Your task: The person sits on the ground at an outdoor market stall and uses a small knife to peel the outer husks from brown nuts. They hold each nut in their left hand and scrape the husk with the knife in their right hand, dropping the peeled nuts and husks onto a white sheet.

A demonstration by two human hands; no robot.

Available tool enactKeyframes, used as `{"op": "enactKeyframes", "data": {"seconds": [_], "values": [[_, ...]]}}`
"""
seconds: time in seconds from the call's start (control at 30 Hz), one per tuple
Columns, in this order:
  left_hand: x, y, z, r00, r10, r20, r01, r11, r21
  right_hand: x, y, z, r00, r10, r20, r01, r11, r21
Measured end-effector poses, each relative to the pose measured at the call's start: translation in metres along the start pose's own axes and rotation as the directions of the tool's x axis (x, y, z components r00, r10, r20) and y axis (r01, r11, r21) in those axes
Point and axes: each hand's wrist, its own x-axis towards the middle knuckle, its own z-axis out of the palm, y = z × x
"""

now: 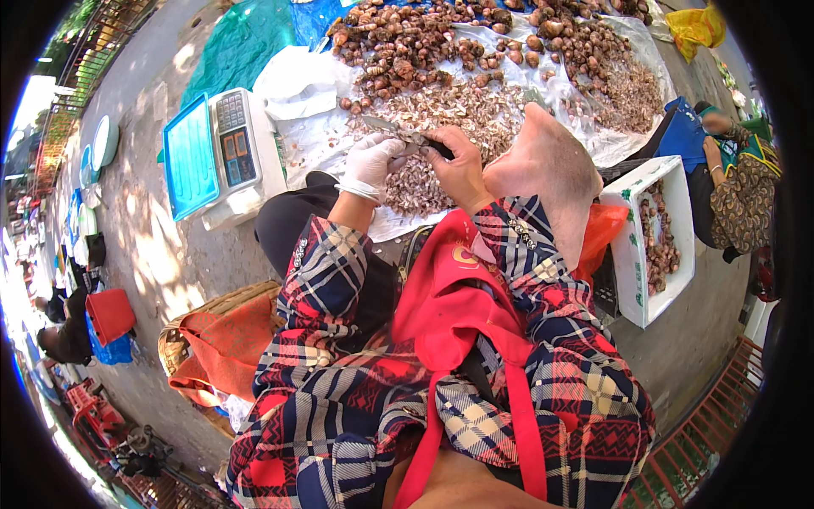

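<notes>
My left hand (369,164), in a thin whitish glove, pinches a small taro corm (412,141) that its fingers mostly hide. Bare, my right hand (459,167) grips the black handle (440,150) of a knife. The knife's grey blade (380,123) points left, past my left fingertips. Both hands meet in front of me, above a heap of pale peelings (416,184). Beyond them, a large pile of brown taro corms (407,38) lies on white plastic sheeting (311,137).
A digital scale (238,137) with a blue tray stands at left. A white foam box (626,248) of corms sits right, near a seated person (741,184). By my left elbow is a wicker basket (172,343) with orange cloth (222,340). A red bag (601,235) lies right.
</notes>
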Motion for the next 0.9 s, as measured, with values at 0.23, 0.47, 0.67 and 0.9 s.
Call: {"op": "enactKeyframes", "data": {"seconds": [0.23,0.47,0.67,0.9], "values": [[-0.008,0.009,0.014,0.999,0.002,-0.048,0.000,0.999,0.053,0.005,0.011,-0.002,0.985,0.136,-0.109,-0.140,0.990,-0.024],[-0.002,-0.004,0.001,0.991,0.128,0.027,-0.130,0.984,0.118,0.001,-0.005,0.001,0.998,0.044,0.037,-0.046,0.997,0.055],[-0.009,0.003,0.015,0.991,0.122,-0.050,-0.112,0.981,0.159,0.002,0.005,0.001,0.980,0.187,-0.073,-0.187,0.982,0.011],[0.000,-0.001,0.007,0.998,0.045,0.039,-0.040,0.990,-0.132,0.000,0.005,0.000,0.976,0.220,0.004,-0.219,0.970,0.110]]}}
